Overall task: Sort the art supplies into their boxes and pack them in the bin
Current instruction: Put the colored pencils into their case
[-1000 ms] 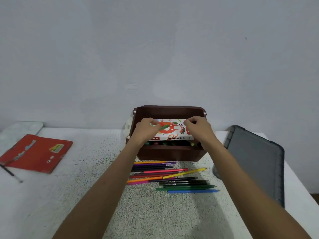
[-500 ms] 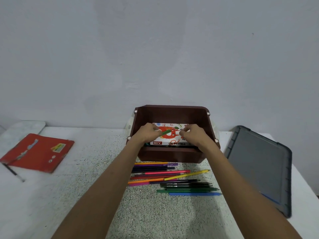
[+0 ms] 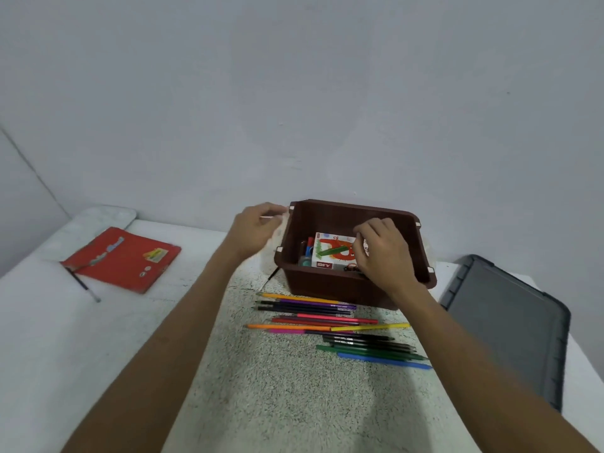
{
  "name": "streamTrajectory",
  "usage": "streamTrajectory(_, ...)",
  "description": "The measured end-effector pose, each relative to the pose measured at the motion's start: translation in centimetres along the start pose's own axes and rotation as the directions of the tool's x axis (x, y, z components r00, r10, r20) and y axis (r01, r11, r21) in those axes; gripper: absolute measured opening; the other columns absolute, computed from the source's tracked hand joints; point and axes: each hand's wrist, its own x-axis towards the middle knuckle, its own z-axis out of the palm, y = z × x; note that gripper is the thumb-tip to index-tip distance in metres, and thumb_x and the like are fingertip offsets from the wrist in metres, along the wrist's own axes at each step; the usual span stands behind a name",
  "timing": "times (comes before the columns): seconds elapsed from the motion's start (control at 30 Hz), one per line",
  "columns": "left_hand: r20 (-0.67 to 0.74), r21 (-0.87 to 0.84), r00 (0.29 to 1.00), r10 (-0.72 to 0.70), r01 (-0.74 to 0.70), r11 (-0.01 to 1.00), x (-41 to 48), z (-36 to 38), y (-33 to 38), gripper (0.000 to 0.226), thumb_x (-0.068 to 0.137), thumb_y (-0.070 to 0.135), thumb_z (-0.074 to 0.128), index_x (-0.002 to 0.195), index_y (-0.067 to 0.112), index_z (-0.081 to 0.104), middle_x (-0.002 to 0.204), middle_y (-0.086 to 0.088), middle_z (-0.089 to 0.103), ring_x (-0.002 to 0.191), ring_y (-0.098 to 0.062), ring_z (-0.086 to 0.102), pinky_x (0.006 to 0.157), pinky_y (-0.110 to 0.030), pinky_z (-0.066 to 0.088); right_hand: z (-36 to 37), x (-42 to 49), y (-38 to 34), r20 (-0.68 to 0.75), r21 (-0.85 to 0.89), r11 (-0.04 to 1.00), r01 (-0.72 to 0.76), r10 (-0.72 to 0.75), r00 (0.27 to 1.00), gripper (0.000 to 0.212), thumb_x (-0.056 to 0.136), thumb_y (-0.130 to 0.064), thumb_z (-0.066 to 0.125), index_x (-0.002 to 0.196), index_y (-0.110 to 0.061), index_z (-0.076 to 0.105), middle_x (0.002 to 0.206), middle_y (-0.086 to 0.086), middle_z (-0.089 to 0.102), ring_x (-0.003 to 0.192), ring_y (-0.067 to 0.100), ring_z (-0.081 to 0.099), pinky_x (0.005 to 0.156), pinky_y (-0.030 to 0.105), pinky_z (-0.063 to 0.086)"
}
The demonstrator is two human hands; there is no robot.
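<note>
pastel box (image 3: 327,254) in bin (image 3: 327,289), right hand (image 3: 384,253) gripping it (left hand (image 3: 256,228) outside)

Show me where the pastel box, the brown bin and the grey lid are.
pastel box (image 3: 330,248): head view, on its printed top face.
brown bin (image 3: 327,286): head view, on its near outer wall.
grey lid (image 3: 510,325): head view, on its flat middle.

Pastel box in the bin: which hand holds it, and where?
Right hand grips the pastel box at its right end. Left hand is off it, by the bin's left rim, too blurred to judge.
</note>
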Motion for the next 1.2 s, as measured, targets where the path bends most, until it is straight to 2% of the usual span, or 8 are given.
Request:
streamTrajectory(0.17, -0.141, -0.069, 0.980, -0.140, 0.131, 0.989, -2.8, -6.2, -4.9, 0.024, 0.098, 0.012, 0.055, 0.117, 0.014, 0.069, 0.117, -0.003, 0.068, 0.107, -0.018, 0.062, 0.095, -0.035, 0.047, 0.6, 0.3, -6.1, -0.098, 0.141, 0.984, 0.113, -0.099, 0.990, 0.019, 0.089, -0.010, 0.053, 0.099, -0.004, 0.068, 0.095, 0.008, 0.064, 0.089, 0.025, 0.054, 0.075, 0.033, 0.048)
streamTrajectory(0.37, -0.268, -0.135, 0.915, -0.302, 0.275, 0.952, -7.8, -14.0, -11.3, 0.022, 0.095, 0.010, 0.057, 0.114, 0.011, 0.069, 0.111, -0.002, 0.066, 0.104, -0.016, 0.060, 0.090, -0.026, 0.047, 3.1, 2.5, -17.6, -0.022, 0.347, 0.930, 0.124, -0.124, 0.992, 0.020, 0.089, -0.005, 0.057, 0.105, -0.004, 0.069, 0.098, 0.008, 0.066, 0.092, 0.024, 0.056, 0.076, 0.032, 0.048)
streamTrajectory(0.57, -0.298, -0.182, 0.846, -0.442, 0.404, 0.897, -11.6, -21.0, -17.3, 0.022, 0.097, 0.016, 0.057, 0.116, 0.016, 0.068, 0.111, -0.001, 0.064, 0.099, -0.017, 0.058, 0.083, -0.030, 0.049, 7.3, 3.4, -26.5, 0.219, 0.482, 0.873, -0.072, -0.040, 0.975, 0.024, 0.092, -0.011, 0.054, 0.114, -0.013, 0.064, 0.099, 0.003, 0.062, 0.087, 0.021, 0.059, 0.073, 0.035, 0.048)
streamTrajectory(0.63, -0.280, -0.220, 0.830, -0.483, 0.434, 0.874, -12.3, -22.4, -18.7, 0.022, 0.096, 0.016, 0.058, 0.115, 0.014, 0.069, 0.111, -0.006, 0.067, 0.101, -0.023, 0.062, 0.078, -0.030, 0.052, 8.8, 3.6, -28.4, 0.307, 0.482, 0.865, -0.139, -0.019, 0.951, 0.026, 0.094, -0.015, 0.052, 0.118, -0.017, 0.062, 0.104, 0.001, 0.062, 0.085, 0.017, 0.059, 0.072, 0.030, 0.045)
streamTrajectory(0.77, -0.214, -0.297, 0.804, -0.555, 0.487, 0.821, -13.1, -24.2, -21.0, 0.024, 0.093, 0.014, 0.060, 0.116, 0.011, 0.069, 0.108, -0.011, 0.071, 0.102, -0.025, 0.066, 0.096, -0.041, 0.049, 11.6, 4.6, -31.9, 0.480, 0.438, 0.831, -0.344, 0.107, 0.871, 0.031, 0.096, -0.020, 0.050, 0.127, -0.019, 0.056, 0.115, 0.005, 0.062, 0.085, 0.017, 0.062, 0.076, 0.029, 0.047)
streamTrajectory(0.9, -0.130, -0.389, 0.800, -0.585, 0.502, 0.773, -12.9, -24.1, -21.6, 0.024, 0.096, 0.015, 0.058, 0.118, 0.010, 0.067, 0.114, -0.011, 0.068, 0.094, -0.020, 0.067, 0.084, -0.032, 0.052, 13.5, 5.7, -34.0, 0.627, 0.353, 0.788, -0.504, 0.201, 0.753, 0.043, 0.097, -0.023, 0.053, 0.139, -0.016, 0.047, 0.132, 0.011, 0.056, 0.111, 0.025, 0.058, 0.093, 0.037, 0.047)
streamTrajectory(1.03, -0.078, -0.494, 0.770, -0.633, 0.522, 0.696, -12.1, -22.7, -21.2, 0.024, 0.098, 0.017, 0.056, 0.120, 0.010, 0.062, 0.116, -0.004, 0.063, 0.098, -0.018, 0.066, 0.082, -0.028, 0.053, 14.8, 6.9, -34.9, 0.719, 0.278, 0.796, -0.538, 0.199, 0.666, 0.056, 0.096, -0.023, 0.055, 0.148, -0.011, 0.035, 0.148, 0.012, 0.045, 0.133, 0.028, 0.044, 0.105, 0.038, 0.038)
streamTrajectory(1.2, -0.098, -0.530, 0.719, -0.688, 0.548, 0.647, -11.1, -20.4, -20.6, 0.026, 0.098, 0.027, 0.055, 0.121, 0.014, 0.058, 0.120, -0.004, 0.061, 0.112, -0.024, 0.059, 0.100, -0.044, 0.050, 16.4, 8.8, -35.2, 0.759, 0.237, 0.832, -0.502, 0.164, 0.630, 0.056, 0.098, -0.027, 0.054, 0.146, -0.006, 0.036, 0.151, 0.013, 0.041, 0.136, 0.030, 0.041, 0.106, 0.037, 0.034)
